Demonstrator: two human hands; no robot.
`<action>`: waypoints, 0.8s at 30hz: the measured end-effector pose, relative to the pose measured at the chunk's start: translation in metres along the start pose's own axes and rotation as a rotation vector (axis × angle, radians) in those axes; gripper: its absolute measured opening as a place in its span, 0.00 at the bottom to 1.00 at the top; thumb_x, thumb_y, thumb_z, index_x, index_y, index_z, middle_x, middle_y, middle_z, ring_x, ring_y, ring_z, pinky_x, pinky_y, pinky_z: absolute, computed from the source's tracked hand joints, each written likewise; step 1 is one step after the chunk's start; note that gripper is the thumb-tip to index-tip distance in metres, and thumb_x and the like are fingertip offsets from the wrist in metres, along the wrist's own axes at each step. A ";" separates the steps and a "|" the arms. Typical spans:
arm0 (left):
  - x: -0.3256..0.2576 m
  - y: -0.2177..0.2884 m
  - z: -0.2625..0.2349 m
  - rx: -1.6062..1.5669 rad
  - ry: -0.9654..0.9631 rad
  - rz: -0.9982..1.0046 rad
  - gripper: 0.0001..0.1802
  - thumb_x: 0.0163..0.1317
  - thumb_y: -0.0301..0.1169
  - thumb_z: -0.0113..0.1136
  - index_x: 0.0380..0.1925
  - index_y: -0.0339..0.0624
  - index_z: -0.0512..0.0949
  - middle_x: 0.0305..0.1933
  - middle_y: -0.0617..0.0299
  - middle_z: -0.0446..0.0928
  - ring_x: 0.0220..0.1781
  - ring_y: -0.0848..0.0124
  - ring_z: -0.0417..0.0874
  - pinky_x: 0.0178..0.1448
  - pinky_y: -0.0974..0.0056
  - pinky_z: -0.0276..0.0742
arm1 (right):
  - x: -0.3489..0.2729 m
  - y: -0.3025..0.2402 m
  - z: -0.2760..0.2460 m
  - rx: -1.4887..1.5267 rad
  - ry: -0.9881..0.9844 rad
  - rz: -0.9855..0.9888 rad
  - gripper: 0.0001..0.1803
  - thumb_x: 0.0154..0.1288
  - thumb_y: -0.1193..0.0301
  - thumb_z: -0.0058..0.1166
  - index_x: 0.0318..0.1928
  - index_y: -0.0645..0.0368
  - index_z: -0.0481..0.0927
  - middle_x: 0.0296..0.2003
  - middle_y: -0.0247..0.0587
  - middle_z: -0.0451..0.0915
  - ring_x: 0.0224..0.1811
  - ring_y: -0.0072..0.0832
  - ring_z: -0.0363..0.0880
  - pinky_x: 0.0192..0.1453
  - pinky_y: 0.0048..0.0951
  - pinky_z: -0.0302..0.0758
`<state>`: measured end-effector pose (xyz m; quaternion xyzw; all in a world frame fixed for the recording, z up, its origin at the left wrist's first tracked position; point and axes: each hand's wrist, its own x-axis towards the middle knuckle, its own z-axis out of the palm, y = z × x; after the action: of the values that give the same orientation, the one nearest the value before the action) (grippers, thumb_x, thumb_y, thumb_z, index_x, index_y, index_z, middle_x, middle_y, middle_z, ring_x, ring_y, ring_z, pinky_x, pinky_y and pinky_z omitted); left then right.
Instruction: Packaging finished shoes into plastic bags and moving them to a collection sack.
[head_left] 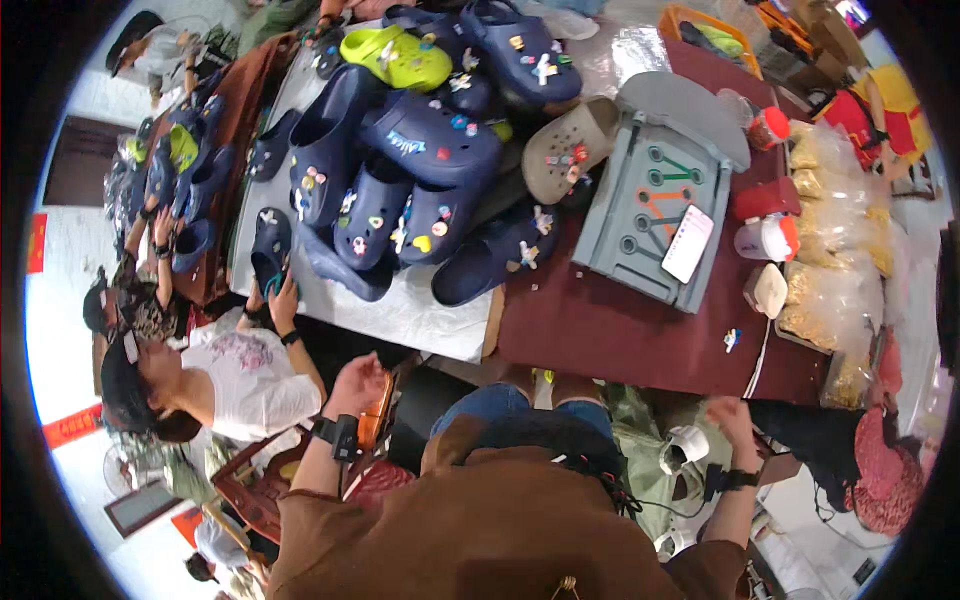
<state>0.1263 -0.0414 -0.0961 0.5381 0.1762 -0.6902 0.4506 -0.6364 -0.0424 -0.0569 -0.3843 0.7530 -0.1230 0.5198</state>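
Brown shirt fabric (480, 530) filled the foreground; left hand (356, 388) and right hand (733, 422) hung apart, their fingers too indistinct to tell open from closed, while navy clogs (450, 160) lay heaped ahead and a small charm (732, 341) sat on the maroon cloth (600, 340)

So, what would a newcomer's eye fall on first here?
Probably the heap of rounded navy-blue clogs with colourful charms, on the silvery tabletop left of centre, and the lime-green clog at its far side. Next, the grey plastic tray to the right, carrying a lit phone.
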 end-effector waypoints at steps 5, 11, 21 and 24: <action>-0.007 -0.064 -0.098 0.157 0.319 -0.015 0.06 0.68 0.30 0.59 0.31 0.43 0.76 0.26 0.63 0.78 0.26 0.70 0.80 0.27 0.69 0.76 | 0.012 0.052 0.066 0.039 -0.330 0.311 0.14 0.65 0.60 0.63 0.40 0.59 0.87 0.33 0.36 0.88 0.28 0.18 0.79 0.30 0.23 0.71; 0.006 -0.098 -0.036 0.580 0.063 -0.062 0.08 0.69 0.33 0.59 0.37 0.40 0.77 0.33 0.61 0.80 0.29 0.73 0.81 0.31 0.72 0.77 | 0.063 0.219 0.113 0.146 -0.552 0.188 0.16 0.63 0.60 0.62 0.40 0.62 0.85 0.34 0.38 0.87 0.33 0.25 0.84 0.38 0.29 0.78; 0.029 -0.021 0.080 1.216 -0.024 0.081 0.13 0.69 0.34 0.61 0.47 0.37 0.79 0.37 0.61 0.82 0.36 0.77 0.81 0.39 0.72 0.76 | 0.040 0.152 0.219 -0.086 0.067 0.203 0.19 0.57 0.54 0.56 0.33 0.57 0.87 0.28 0.49 0.85 0.38 0.45 0.86 0.46 0.41 0.79; 0.029 0.010 0.075 1.126 -0.050 0.208 0.14 0.70 0.33 0.58 0.47 0.34 0.78 0.33 0.68 0.77 0.32 0.80 0.75 0.36 0.75 0.72 | 0.047 0.095 0.231 -0.073 -0.124 0.177 0.17 0.63 0.59 0.59 0.36 0.61 0.87 0.27 0.41 0.85 0.31 0.29 0.82 0.39 0.35 0.78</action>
<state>0.0899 -0.1136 -0.0927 0.6933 -0.2832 -0.6421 0.1640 -0.4844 0.0380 -0.2436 -0.3418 0.7545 -0.0249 0.5597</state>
